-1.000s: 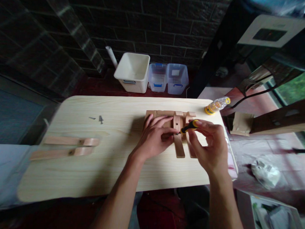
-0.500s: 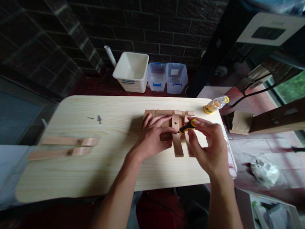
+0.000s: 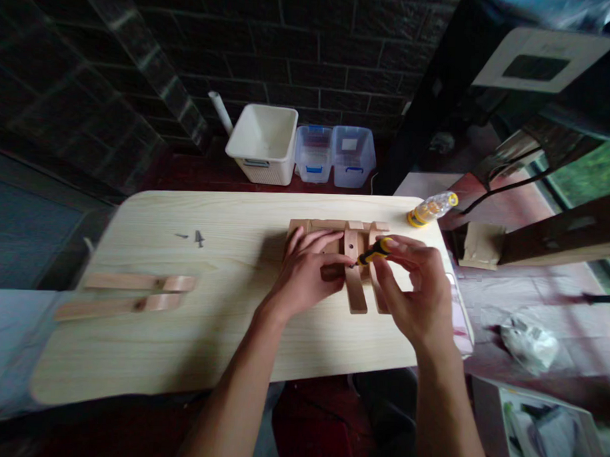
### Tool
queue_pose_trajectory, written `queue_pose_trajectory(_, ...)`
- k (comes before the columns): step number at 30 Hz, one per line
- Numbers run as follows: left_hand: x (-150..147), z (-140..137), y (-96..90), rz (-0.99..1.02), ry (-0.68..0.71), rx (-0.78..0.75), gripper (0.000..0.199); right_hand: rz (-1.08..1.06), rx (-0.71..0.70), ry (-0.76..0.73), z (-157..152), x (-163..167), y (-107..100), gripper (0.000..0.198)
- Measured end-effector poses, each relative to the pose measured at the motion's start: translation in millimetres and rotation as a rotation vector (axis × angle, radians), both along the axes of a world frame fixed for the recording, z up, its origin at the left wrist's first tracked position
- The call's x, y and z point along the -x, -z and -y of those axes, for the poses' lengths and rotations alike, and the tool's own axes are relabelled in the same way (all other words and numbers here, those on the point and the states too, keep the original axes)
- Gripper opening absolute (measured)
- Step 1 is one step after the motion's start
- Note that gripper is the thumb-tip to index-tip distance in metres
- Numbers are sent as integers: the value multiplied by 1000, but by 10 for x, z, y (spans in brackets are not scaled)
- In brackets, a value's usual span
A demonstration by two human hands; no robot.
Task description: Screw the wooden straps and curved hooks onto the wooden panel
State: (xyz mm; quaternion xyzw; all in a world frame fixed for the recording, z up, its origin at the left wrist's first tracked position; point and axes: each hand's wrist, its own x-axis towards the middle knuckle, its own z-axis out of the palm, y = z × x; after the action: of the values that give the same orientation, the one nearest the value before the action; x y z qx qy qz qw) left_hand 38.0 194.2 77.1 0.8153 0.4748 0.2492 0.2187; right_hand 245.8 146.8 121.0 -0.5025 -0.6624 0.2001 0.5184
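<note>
My right hand [image 3: 416,286] is closed around the handle of a yellow and black screwdriver [image 3: 374,251]. Its tip meets a screw at a curved wooden strip [image 3: 356,293]. A second curved wooden strip [image 3: 379,296] lies just right of it, partly behind my right hand. Both strips cross a wooden piece [image 3: 300,223], much of which my left hand [image 3: 311,272] covers. The left fingers press over that piece, with thumb and forefinger close by the screw and the driver tip; whether they pinch the screw is hard to see.
Two more wooden strips [image 3: 117,306] and several dark screws [image 3: 199,238] lie at the left of the light wooden table [image 3: 225,212]. A clear, yellow-capped bottle [image 3: 432,209] stands at the back right corner. A white bin [image 3: 262,144] and two clear bins [image 3: 353,157] stand behind the table.
My right hand has turned slightly on the screwdriver and shifted a little to the left. The left hand and the wooden pieces stay where they were.
</note>
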Motion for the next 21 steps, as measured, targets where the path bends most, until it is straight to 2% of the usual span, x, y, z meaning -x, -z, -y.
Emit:
queue_pose_trajectory(8, -6, 3, -16, 3, -5, 4, 34, -52, 16, -94, 25, 20, -91, 34)
queue_pose_trajectory(15, 12, 8, -8, 14, 5, -4, 35, -50, 22, -61, 26, 17, -23, 33)
queue_pose_trajectory(21, 14, 13, -22, 23, 0, 1, 34, -48, -28, -36, -14, -1, 39, 36)
